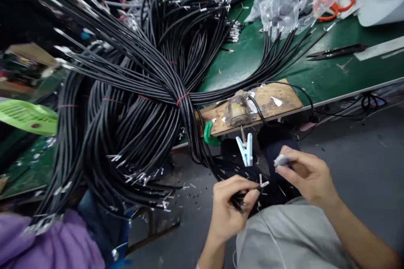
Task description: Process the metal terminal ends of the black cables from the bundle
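My left hand [232, 206] is closed around the end of a black cable [236, 200], whose split white-tipped wires stick out past the thumb. To its right, my right hand [306, 172] pinches a small whitish-grey piece [282, 160], too blurred to name. The two hands are apart, above my lap. Just beyond them a light blue clothespin [245, 150] hangs from a wooden board [282, 96]. On that board sits a lump wrapped in clear tape [238, 109]. A large bundle of black cables [158, 71] spreads out to the left, tied with red bands.
Orange-handled scissors [336, 6] and clear plastic bags [284, 0] lie on the green table [233, 67]. Dark pliers [337, 51] rest at the right. A green clamp [211, 134] grips the board's edge. Someone's purple sleeve [63, 239] is at lower left.
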Demonstrator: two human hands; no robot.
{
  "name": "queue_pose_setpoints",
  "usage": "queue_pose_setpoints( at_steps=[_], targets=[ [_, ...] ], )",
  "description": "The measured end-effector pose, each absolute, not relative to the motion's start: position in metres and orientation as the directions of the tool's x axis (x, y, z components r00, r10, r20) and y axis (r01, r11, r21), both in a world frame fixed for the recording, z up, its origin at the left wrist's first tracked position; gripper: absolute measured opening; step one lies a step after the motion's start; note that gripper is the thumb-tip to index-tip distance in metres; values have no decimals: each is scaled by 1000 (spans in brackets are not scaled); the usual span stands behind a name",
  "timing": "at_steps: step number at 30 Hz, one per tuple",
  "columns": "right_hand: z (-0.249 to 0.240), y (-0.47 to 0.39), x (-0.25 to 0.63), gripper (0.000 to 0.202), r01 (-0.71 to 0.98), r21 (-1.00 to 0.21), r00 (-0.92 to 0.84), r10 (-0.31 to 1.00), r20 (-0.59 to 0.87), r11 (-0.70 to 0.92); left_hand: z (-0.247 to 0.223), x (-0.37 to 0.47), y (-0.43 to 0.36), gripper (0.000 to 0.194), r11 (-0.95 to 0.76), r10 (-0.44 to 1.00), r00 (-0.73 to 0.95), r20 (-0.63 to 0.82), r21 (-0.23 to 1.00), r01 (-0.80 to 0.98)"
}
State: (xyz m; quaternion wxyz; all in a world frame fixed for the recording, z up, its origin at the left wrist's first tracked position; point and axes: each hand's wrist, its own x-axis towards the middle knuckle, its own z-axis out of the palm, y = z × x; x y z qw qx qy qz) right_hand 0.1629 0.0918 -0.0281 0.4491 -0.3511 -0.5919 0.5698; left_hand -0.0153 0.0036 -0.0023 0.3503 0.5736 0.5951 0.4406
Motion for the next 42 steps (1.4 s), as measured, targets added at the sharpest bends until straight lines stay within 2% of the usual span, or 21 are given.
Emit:
queue_pose_setpoints(
  at_steps=[1,5,7,9,14,17,20,24,26,29,31,33,35,38,42],
  targets=[
    [-25,87,168,2,-31,-985,-315,933,173,172,-3,-14,5,10,-33,992,-98,79,913,407],
    [-13,66,173,17,291,-887,-254,923,290,359,-11,-2,9,9,-1,976,-191,108,872,490],
    [-12,60,169,24,401,-823,-266,911,315,402,-14,6,11,9,1,964,-227,136,856,517],
    [-14,57,164,25,442,-808,-264,917,298,389,-16,12,12,10,-15,957,-235,170,838,545],
    [-19,62,157,14,396,-885,-271,952,141,244,-23,17,11,10,-44,951,-215,222,786,617],
    [-20,64,156,12,375,-904,-293,951,97,207,-27,18,9,10,-61,947,-202,250,757,651],
    [-24,61,152,15,404,-881,-254,955,153,248,-28,21,9,10,-69,947,-191,257,745,663],
    [-33,53,142,19,439,-856,-105,962,252,273,-22,22,11,9,-23,951,-225,212,775,632],
    [-37,51,136,20,340,-913,-31,973,227,224,-18,20,13,11,19,953,-251,170,793,609],
    [-37,56,131,19,34,-994,33,994,103,102,-12,16,13,21,69,949,-290,123,818,571],
    [-34,63,131,18,-136,-991,6,1000,-6,-6,-11,13,13,27,72,947,-300,111,840,538],
    [-31,69,134,16,-191,-977,-62,995,-84,-94,-12,13,12,26,67,941,-317,120,852,520],
    [-28,72,138,20,-141,-983,-126,987,-99,-117,-15,14,12,21,62,924,-352,147,853,518],
    [-26,68,139,25,25,-999,-151,988,-41,-37,-21,19,13,14,47,904,-385,185,853,520],
    [-27,62,136,11,139,-989,-90,996,28,40,-25,23,13,14,49,900,-393,191,850,525]
  ],
)
